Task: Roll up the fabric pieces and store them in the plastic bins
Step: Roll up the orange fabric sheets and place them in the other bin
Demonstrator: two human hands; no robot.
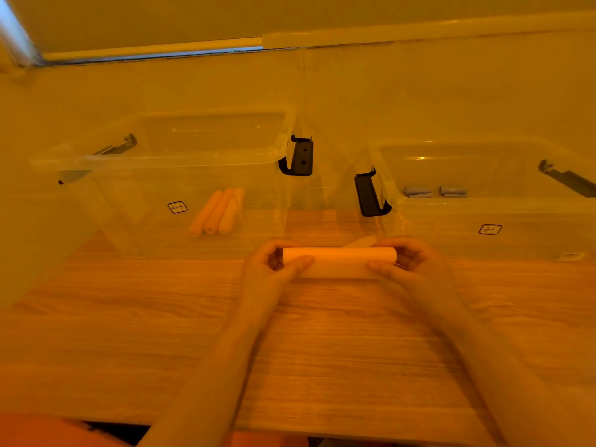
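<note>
Both hands, L & R, round smooth cylindrical fabric roll.

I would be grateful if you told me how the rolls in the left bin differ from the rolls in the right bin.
The rolls in the left bin look orange and long; the rolls in the right bin look grey-blue and shorter. At least three lie in the left bin, packed side by side and pointing away from the camera; two show in the right bin, end to end with a small gap. Both sets are rolled fabric lying on the bin floors.
</note>
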